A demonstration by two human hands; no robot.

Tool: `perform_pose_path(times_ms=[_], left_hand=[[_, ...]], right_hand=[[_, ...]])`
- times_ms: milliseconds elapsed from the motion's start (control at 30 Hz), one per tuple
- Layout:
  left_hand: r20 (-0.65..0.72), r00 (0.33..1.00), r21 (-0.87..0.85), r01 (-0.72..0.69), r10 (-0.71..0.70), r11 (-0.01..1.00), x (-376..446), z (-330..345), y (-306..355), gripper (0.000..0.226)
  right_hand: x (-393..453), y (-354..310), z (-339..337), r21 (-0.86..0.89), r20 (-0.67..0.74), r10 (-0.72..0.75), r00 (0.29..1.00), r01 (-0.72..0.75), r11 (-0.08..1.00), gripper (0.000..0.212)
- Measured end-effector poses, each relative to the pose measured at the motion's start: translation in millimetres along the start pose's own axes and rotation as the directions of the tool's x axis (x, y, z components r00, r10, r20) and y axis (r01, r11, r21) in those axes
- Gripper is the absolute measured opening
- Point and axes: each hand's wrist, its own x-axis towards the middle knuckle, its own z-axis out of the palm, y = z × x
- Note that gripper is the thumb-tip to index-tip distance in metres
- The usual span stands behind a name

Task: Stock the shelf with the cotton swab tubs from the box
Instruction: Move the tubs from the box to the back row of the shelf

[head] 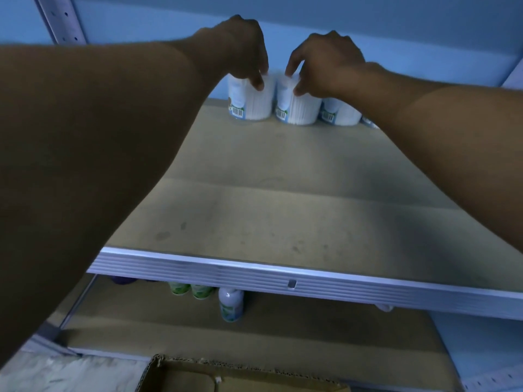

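Three clear cotton swab tubs with blue-white labels stand in a row at the back of the brown shelf board (283,199). My left hand (243,49) grips the top of the leftmost tub (253,104). Beside it, my right hand (325,62) grips the top of the middle tub (300,110). Both tubs rest upright on the board, touching each other. A third tub (341,114) stands to the right, partly hidden by my right forearm. The cardboard box (215,374) shows at the bottom edge, its inside mostly out of view.
The shelf's metal front rail (311,281) crosses the view. On the lower shelf stand two green-labelled bottles (191,290) and a white bottle (230,306). A perforated upright (60,21) rises at the back left. A blue wall lies behind.
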Motion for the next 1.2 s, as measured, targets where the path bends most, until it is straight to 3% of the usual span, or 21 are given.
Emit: perform_pose_path(times_ms=[533,667,800,900,1033,1200], left_hand=[[0.039,0.999,0.119,0.014,-0.018,0.993,18.7,8.3,0.1,0.053],[0.066,0.998,0.097,-0.009,0.002,0.995,18.7,7.7,-5.0,0.052],[0.146,0.989,-0.01,0.028,-0.027,1.0,-2.0,5.8,-8.3,0.078],[0.189,0.982,-0.07,0.023,-0.009,0.997,-19.8,2.7,-9.5,0.102],[0.175,0.985,-0.158,0.019,0.009,0.987,-56.1,-17.7,-8.5,0.078],[0.199,0.98,-0.235,0.03,0.018,0.972,-116.8,-41.6,-0.3,0.07]], right_hand=[[10.9,0.1,4.3,-0.035,0.008,0.036,0.999,-0.035,0.999,0.039],[8.7,0.6,1.2,0.025,0.082,0.031,0.996,-0.033,0.999,0.047],[-10.9,-5.5,-6.0,0.118,0.205,-0.009,0.979,-0.016,0.993,0.076],[-31.4,-8.6,-17.4,0.161,0.21,-0.024,0.977,-0.011,0.987,0.083],[-66.9,-13.9,-40.7,0.215,0.231,-0.042,0.972,-0.009,0.976,0.078],[-123.3,-28.6,-61.7,0.22,0.275,-0.054,0.96,-0.008,0.975,0.076]])
